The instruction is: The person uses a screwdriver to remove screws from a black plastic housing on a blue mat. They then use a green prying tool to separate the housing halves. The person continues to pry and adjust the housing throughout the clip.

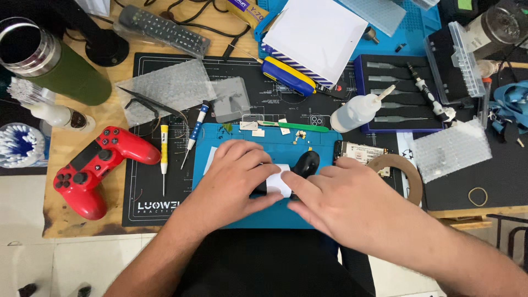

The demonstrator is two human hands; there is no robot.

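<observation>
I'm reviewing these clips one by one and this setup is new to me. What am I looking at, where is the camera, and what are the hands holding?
There is no machine here: a person works with two bare hands, filmed by a camera worn on the head, looking down at a cluttered repair bench. The left hand and right hand meet over a blue work mat, pressing on a black rounded part and a white piece beside it; exactly how the fingers grip is hidden. To the left lie a red game controller and two small screwdrivers. Behind are a white squeeze bottle, a tool set tray and a roll of tape.
</observation>
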